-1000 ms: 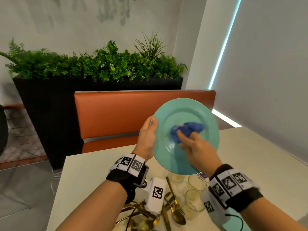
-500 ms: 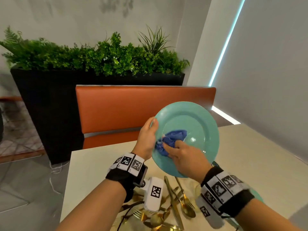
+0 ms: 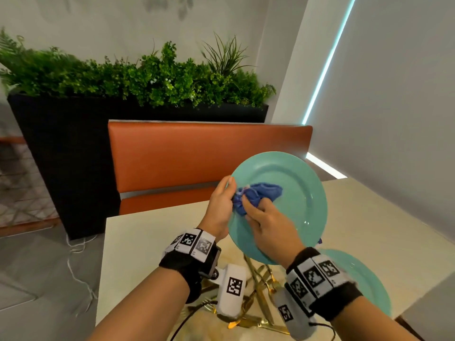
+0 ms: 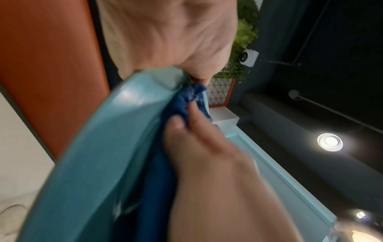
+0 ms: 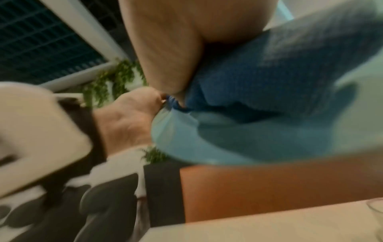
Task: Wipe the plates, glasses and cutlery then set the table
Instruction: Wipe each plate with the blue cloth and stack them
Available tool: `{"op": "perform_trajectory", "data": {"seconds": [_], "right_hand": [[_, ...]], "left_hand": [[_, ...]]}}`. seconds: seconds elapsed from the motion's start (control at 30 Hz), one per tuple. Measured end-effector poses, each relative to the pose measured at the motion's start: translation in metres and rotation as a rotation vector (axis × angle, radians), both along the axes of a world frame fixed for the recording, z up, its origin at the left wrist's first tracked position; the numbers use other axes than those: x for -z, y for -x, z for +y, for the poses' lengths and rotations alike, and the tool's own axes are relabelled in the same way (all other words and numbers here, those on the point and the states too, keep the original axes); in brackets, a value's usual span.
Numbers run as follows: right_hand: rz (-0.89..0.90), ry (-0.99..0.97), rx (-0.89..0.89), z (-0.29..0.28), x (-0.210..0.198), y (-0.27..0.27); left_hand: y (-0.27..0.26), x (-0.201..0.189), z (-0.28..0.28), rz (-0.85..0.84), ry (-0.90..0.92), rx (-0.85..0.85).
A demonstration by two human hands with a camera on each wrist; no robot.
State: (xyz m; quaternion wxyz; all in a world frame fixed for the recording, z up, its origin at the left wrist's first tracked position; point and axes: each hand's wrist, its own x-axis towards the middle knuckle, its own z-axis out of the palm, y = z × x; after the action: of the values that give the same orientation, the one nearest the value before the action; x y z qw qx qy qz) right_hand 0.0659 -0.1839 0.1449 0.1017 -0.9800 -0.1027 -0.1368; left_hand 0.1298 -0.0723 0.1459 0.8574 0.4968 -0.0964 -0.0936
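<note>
A teal plate (image 3: 295, 193) is held tilted up above the table, its face toward me. My left hand (image 3: 221, 203) grips its left rim, thumb on the front, as the left wrist view shows at the plate (image 4: 116, 131) edge. My right hand (image 3: 266, 225) holds a bunched blue cloth (image 3: 256, 193) and presses it on the left part of the plate's face. In the right wrist view the cloth (image 5: 269, 85) lies against the plate (image 5: 186, 142). A second teal plate (image 3: 369, 281) lies flat on the table at the right. Gold cutlery (image 3: 261, 286) lies in a heap beneath my wrists.
The cream table (image 3: 384, 230) stretches ahead and right. An orange bench back (image 3: 197, 153) stands behind it, with a black planter (image 3: 61, 156) of green plants behind that. A grey wall closes the right side. A glass rim (image 5: 375, 208) shows at the right wrist view's edge.
My right hand has swept the cloth from the plate's middle to its left side, near my left thumb. The plate has stayed upright in my left hand; the view has tilted.
</note>
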Motion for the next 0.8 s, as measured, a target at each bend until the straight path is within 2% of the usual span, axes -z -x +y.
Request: {"op": "perform_trajectory", "data": {"seconds": [0.07,0.13,0.2,0.27,0.33,0.4,0.43,0.57,0.6,0.7,0.73,0.8], "right_hand": [[0.174,0.124,-0.088,-0.010,0.006,0.017],[0.331,0.284,-0.101,-0.030,0.000,0.026],[0.298,0.396,-0.029,-0.048,-0.012,0.024],[0.109,0.320,0.194,-0.059,-0.029,0.013],[-0.041,0.104,0.448,-0.066,-0.045,-0.006],[-0.076,-0.042,0.523,-0.058,-0.054,-0.019],[-0.074,-0.040,0.485,-0.047,-0.054,-0.023],[0.038,0.187,0.107,-0.009,-0.030,-0.021],[0.048,0.193,0.107,-0.011,-0.031,-0.023],[-0.042,0.025,0.355,-0.028,-0.042,-0.038],[-0.054,-0.004,0.378,-0.023,-0.042,-0.039],[-0.030,0.012,0.223,-0.001,-0.036,-0.032]], "left_hand": [[-0.002,0.005,0.008,0.016,0.018,-0.027],[0.000,0.010,0.014,0.013,-0.006,-0.033],[0.002,0.012,0.016,0.020,0.002,-0.026],[0.002,0.011,0.017,0.020,0.007,-0.019],[0.004,0.008,0.016,0.006,-0.020,-0.008],[0.007,0.004,0.012,-0.009,-0.047,0.009],[0.008,0.002,0.009,-0.016,-0.059,0.021],[0.012,0.002,0.008,0.020,-0.061,0.069],[0.011,0.006,0.011,0.027,-0.063,0.075],[0.008,0.008,0.014,0.025,-0.107,0.078],[0.007,0.009,0.013,0.034,-0.121,0.074],[0.008,0.006,0.013,0.063,-0.118,0.073]]}}
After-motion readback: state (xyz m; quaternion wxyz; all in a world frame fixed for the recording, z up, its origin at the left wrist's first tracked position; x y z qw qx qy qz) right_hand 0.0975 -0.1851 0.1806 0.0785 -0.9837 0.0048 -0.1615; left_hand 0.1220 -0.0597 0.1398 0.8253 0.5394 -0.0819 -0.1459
